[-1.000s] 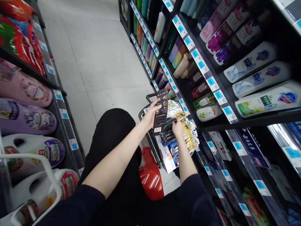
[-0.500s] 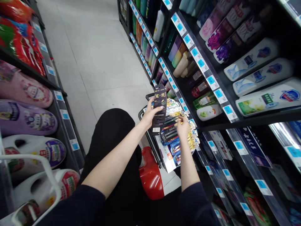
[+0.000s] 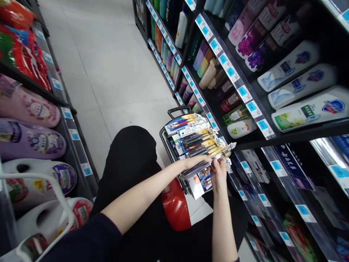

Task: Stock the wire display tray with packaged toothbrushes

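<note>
Over the near side of a black basket (image 3: pixel 164 140), both hands meet on a toothbrush pack (image 3: pixel 198 168), which is tilted so that I see it nearly edge-on. My left hand (image 3: pixel 198 160) lies across its upper side with the fingers closed on it. Close to the yellowish header end, my right hand (image 3: pixel 219 170) pinches the same pack, its fingertips partly hidden. More toothbrush packs (image 3: pixel 188 123) lie layered in the basket beyond the hands, some blue and white, some black and gold. Below the held pack, a white box (image 3: pixel 196 188) shows at the basket's near end.
A red glossy object (image 3: pixel 176 209) stands between my legs, beside the basket. Shelves of body-wash bottles (image 3: pixel 308 109) rise close on the right. Large detergent bottles (image 3: pixel 32 140) line the left shelf, and a white wire handle (image 3: pixel 58 198) juts in there. Pale floor (image 3: pixel 117 65) runs ahead.
The dark pack in my left hand has swung from upright, back facing me, to nearly edge-on. It moved right and nearer, where my right hand now grips it too.
</note>
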A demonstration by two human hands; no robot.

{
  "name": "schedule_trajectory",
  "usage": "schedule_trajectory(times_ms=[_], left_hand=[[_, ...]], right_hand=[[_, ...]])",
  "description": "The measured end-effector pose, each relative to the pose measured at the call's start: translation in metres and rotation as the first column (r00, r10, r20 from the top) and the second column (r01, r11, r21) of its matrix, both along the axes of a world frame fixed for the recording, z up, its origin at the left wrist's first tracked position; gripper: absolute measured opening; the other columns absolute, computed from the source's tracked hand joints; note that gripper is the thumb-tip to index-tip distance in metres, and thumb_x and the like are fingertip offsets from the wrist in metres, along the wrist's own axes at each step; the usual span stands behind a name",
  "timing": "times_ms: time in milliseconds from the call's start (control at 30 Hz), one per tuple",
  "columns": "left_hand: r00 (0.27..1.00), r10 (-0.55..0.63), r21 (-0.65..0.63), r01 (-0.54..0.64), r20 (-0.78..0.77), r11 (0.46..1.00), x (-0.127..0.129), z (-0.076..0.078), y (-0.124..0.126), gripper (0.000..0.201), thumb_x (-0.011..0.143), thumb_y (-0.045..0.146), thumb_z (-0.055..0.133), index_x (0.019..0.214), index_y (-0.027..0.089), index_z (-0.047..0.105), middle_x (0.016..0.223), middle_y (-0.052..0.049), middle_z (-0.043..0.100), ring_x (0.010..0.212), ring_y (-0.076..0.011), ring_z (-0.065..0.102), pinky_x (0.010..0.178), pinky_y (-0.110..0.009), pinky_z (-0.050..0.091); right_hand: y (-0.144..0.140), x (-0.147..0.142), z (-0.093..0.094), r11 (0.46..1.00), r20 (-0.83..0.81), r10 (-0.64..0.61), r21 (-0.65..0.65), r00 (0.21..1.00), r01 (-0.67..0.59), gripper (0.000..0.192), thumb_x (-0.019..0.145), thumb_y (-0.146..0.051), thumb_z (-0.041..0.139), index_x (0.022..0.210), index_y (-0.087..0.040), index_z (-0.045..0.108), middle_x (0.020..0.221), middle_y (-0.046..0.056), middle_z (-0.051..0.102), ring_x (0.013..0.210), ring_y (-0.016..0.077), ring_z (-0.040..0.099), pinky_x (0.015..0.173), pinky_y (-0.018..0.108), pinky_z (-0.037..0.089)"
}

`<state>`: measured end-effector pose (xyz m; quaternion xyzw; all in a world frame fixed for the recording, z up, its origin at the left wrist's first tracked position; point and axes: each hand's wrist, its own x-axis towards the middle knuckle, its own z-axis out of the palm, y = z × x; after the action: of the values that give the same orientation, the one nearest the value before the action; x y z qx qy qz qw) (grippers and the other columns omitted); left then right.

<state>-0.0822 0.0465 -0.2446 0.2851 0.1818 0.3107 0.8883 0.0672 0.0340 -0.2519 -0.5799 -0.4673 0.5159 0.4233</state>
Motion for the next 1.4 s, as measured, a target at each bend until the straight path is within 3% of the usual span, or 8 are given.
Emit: schedule_trajectory(times_ms=[100, 233, 333, 433, 567, 933, 1067, 1400], left_hand=[[0.994, 0.024, 0.036, -0.02, -0.11, 0.999, 0.006, -0.001, -0.001, 0.035, 0.068, 0.051, 0.061, 0.071, 0.017, 0.066, 0.066, -0.004, 0.065, 0.068, -0.0184, 0.059, 0.075, -0.035, 0.048], [0.881, 0.377, 0.292, -0.295, -0.286, 0.91, -0.005, -0.007, 0.011, 0.026, 0.066, 0.043, 0.067, 0.071, 0.018, 0.067, 0.079, -0.001, 0.068, 0.081, -0.0192, 0.059, 0.084, -0.033, 0.044], [0.589, 0.689, 0.464, -0.513, -0.422, 0.722, -0.036, -0.014, 0.035, 0.027, 0.073, 0.043, 0.058, 0.073, 0.017, 0.066, 0.084, -0.003, 0.067, 0.084, -0.0211, 0.059, 0.086, -0.033, 0.043], [0.204, 0.809, 0.658, -0.489, -0.552, 0.572, -0.074, -0.017, 0.072, 0.035, 0.084, 0.043, 0.043, 0.086, 0.015, 0.063, 0.093, -0.007, 0.068, 0.09, -0.0222, 0.059, 0.086, -0.033, 0.043], [-0.121, 0.644, 0.647, 0.016, -0.755, 0.762, -0.09, -0.02, 0.132, 0.049, 0.093, 0.036, 0.017, 0.106, 0.012, 0.058, 0.108, -0.015, 0.065, 0.099, -0.0229, 0.059, 0.086, -0.032, 0.044], [-0.268, 0.523, 0.356, 0.485, -0.809, 0.799, -0.053, -0.067, 0.184, 0.047, 0.092, 0.036, 0.024, 0.121, 0.012, 0.054, 0.114, -0.017, 0.064, 0.105, -0.0235, 0.06, 0.09, -0.031, 0.044], [-0.308, 0.536, 0.334, 0.517, -0.786, 0.788, -0.051, -0.08, 0.183, 0.052, 0.091, 0.039, 0.025, 0.133, 0.011, 0.04, 0.117, -0.02, 0.06, 0.11, -0.0282, 0.056, 0.095, -0.038, 0.041], [-0.319, 0.583, 0.4, 0.484, -0.747, 0.778, -0.058, -0.08, 0.175, 0.047, 0.09, 0.042, 0.028, 0.116, 0.013, 0.054, 0.116, -0.016, 0.055, 0.108, -0.0263, 0.053, 0.096, -0.037, 0.04]], right_hand=[[-0.009, 0.006, 0.009, 0.995, -0.054, -0.093, -0.051, 0.994, 0.09, 0.062, 0.071, -0.05, 0.066, 0.12, -0.018, 0.043, 0.095, 0.006, 0.061, 0.077, 0.014, 0.061, 0.075, 0.031, 0.053], [-0.024, 0.021, 0.023, 0.982, 0.067, -0.188, 0.039, 0.98, 0.186, 0.056, 0.072, -0.052, 0.063, 0.112, -0.015, 0.051, 0.105, 0.01, 0.06, 0.087, 0.0157, 0.062, 0.083, 0.032, 0.051], [-0.05, 0.056, 0.029, 0.986, 0.234, -0.167, 0.034, 0.958, 0.163, 0.052, 0.071, -0.053, 0.064, 0.106, -0.015, 0.056, 0.101, 0.011, 0.063, 0.084, 0.0173, 0.063, 0.083, 0.034, 0.052], [-0.092, 0.105, 0.017, 0.988, 0.409, -0.088, -0.079, 0.908, 0.131, 0.056, 0.068, -0.062, 0.062, 0.099, -0.015, 0.061, 0.097, 0.011, 0.065, 0.086, 0.0214, 0.064, 0.081, 0.033, 0.053], [-0.14, 0.153, -0.024, 0.943, 0.643, -0.137, -0.149, 0.753, 0.299, 0.068, 0.066, -0.075, 0.048, 0.099, -0.016, 0.063, 0.091, 0.009, 0.067, 0.088, 0.0228, 0.065, 0.077, 0.029, 0.052], [-0.14, 0.153, -0.067, 0.947, 0.656, 0.055, -0.272, 0.753, 0.168, 0.054, 0.072, -0.067, 0.036, 0.091, -0.025, 0.065, 0.092, 0.003, 0.066, 0.084, 0.0174, 0.063, 0.072, 0.023, 0.047], [-0.136, 0.148, -0.064, 0.947, 0.653, 0.035, -0.262, 0.757, 0.183, 0.053, 0.074, -0.064, 0.032, 0.091, -0.025, 0.064, 0.091, 0.003, 0.066, 0.084, 0.0182, 0.063, 0.072, 0.023, 0.046], [-0.126, 0.138, -0.058, 0.943, 0.617, 0.032, -0.278, 0.786, 0.18, 0.044, 0.08, -0.059, 0.033, 0.09, -0.026, 0.061, 0.087, 0.002, 0.065, 0.081, 0.0163, 0.061, 0.07, 0.021, 0.043]])
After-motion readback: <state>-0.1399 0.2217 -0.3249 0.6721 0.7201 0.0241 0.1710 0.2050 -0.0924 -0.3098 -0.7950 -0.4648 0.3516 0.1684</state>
